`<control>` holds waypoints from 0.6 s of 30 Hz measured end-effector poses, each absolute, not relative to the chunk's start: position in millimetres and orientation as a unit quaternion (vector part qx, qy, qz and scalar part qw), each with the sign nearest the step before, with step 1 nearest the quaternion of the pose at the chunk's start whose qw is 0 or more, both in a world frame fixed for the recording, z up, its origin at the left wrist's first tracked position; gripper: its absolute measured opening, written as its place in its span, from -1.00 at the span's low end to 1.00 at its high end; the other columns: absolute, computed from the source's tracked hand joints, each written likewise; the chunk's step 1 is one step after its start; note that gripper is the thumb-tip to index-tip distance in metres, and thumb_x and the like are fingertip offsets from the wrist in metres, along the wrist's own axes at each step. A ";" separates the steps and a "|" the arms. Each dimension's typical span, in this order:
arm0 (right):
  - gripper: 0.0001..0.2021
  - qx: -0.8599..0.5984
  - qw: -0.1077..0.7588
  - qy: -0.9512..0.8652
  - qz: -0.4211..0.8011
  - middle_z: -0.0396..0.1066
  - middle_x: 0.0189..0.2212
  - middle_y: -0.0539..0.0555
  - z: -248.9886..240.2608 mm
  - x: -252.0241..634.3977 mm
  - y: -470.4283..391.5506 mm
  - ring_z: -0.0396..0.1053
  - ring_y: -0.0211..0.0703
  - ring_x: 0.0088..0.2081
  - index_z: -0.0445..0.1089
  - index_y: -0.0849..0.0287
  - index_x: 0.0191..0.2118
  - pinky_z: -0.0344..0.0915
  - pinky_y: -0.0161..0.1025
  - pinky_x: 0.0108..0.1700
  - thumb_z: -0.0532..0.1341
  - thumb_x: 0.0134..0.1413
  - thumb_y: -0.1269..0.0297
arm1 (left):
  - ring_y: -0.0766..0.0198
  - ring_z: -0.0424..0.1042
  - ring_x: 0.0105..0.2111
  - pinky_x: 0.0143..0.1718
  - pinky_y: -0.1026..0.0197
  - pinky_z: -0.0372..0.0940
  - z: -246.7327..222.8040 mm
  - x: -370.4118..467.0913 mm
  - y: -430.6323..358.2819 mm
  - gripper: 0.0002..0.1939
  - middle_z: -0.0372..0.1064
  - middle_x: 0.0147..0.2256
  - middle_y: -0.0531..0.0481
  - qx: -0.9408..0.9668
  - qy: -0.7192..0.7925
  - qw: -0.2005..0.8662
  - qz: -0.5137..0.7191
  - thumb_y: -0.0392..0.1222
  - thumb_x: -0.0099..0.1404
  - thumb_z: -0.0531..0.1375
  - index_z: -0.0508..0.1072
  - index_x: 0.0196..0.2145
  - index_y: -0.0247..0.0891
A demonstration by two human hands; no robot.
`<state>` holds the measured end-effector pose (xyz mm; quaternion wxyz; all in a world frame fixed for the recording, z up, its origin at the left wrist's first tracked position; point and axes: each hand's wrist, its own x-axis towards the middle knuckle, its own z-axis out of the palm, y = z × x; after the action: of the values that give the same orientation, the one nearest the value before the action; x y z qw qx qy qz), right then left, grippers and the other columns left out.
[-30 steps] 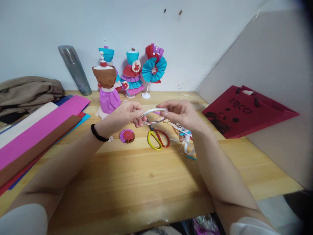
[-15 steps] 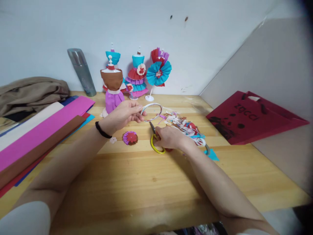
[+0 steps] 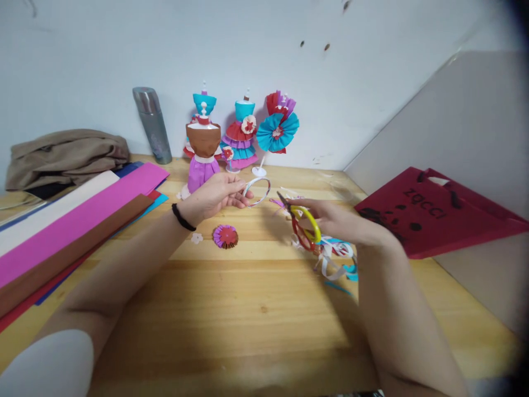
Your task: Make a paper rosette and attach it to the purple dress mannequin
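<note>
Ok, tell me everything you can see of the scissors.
The scissors have one yellow handle loop, one red, both smooth and plastic-looking, and dark, metallic-looking blades. The right hand grips them above the wooden table, tips slanting up toward the ring without touching it. How far the blades are open is unclear.

Worn on the head, the lone camera looks forward and down from behind.
</note>
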<state>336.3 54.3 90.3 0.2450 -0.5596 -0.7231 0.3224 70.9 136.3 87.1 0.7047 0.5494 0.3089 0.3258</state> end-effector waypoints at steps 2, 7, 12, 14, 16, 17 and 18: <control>-0.69 -0.546 0.273 -0.678 0.408 0.53 -0.45 0.06 97.9 345.3 52.0 0.48 -0.06 -0.46 0.46 0.11 -0.06 0.39 -0.19 -0.43 0.30 0.04 0.19 | 0.45 0.45 -0.56 -0.48 0.42 0.33 85.1 71.1 137.1 -0.78 0.49 -0.46 -0.11 0.550 0.298 0.710 0.323 -0.28 0.35 0.25 0.46 -0.44 -0.47; -0.60 -0.506 0.474 -0.556 0.459 0.50 -0.44 0.00 106.6 340.2 52.9 0.44 -0.16 -0.47 0.40 0.07 -0.03 0.37 -0.21 -0.41 0.37 -0.03 0.19 | 0.45 0.45 -0.57 -0.48 0.43 0.32 85.9 72.9 134.4 -0.75 0.47 -0.51 -0.05 0.547 0.311 0.709 0.318 -0.35 0.40 0.15 0.45 -0.45 -0.46; -0.63 -0.465 0.486 -0.558 0.486 0.39 -0.42 -0.08 100.1 339.2 59.5 0.32 -0.30 -0.51 0.39 0.08 -0.25 0.19 -0.32 -0.52 0.48 -0.21 0.19 | 0.46 0.44 -0.56 -0.49 0.43 0.33 85.3 74.7 132.8 -0.76 0.48 -0.49 -0.05 0.551 0.316 0.703 0.320 -0.35 0.39 0.16 0.44 -0.46 -0.44; -0.62 -0.490 0.455 -0.576 0.469 0.33 -0.45 -0.08 95.0 344.2 63.5 0.28 -0.32 -0.53 0.38 0.11 -0.30 0.10 -0.34 -0.57 0.47 -0.20 0.08 | 0.45 0.43 -0.56 -0.49 0.42 0.33 83.0 75.0 133.8 -0.77 0.46 -0.50 -0.06 0.557 0.308 0.702 0.321 -0.30 0.36 0.23 0.44 -0.46 -0.43; -0.53 -0.506 0.438 -0.571 0.475 0.30 -0.48 -0.07 90.3 348.8 67.8 0.26 -0.29 -0.54 0.38 0.09 -0.26 0.05 -0.33 -0.60 0.42 -0.19 -0.12 | 0.45 0.43 -0.56 -0.50 0.42 0.32 80.3 75.1 135.1 -0.77 0.45 -0.50 -0.06 0.558 0.299 0.704 0.321 -0.27 0.35 0.25 0.44 -0.45 -0.43; -0.48 -0.507 0.436 -0.567 0.482 0.30 -0.49 -0.06 88.6 350.2 69.6 0.25 -0.28 -0.56 0.37 0.08 -0.25 0.04 -0.32 -0.61 0.37 -0.20 -0.23 | 0.45 0.42 -0.56 -0.50 0.42 0.32 79.0 75.1 135.6 -0.76 0.45 -0.50 -0.06 0.558 0.296 0.706 0.319 -0.26 0.35 0.25 0.44 -0.46 -0.43; -0.44 -0.506 0.434 -0.565 0.486 0.32 -0.49 -0.05 87.7 350.7 71.1 0.25 -0.26 -0.56 0.36 0.06 -0.26 0.03 -0.32 -0.61 0.31 -0.20 -0.32 | 0.45 0.42 -0.56 -0.50 0.41 0.32 77.9 75.1 136.1 -0.76 0.46 -0.49 -0.06 0.558 0.292 0.709 0.318 -0.26 0.35 0.24 0.44 -0.46 -0.43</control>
<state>350.7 71.1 87.7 0.4339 -0.5059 -0.5650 0.4863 75.1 136.1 77.9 0.7089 0.5577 0.2922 0.3178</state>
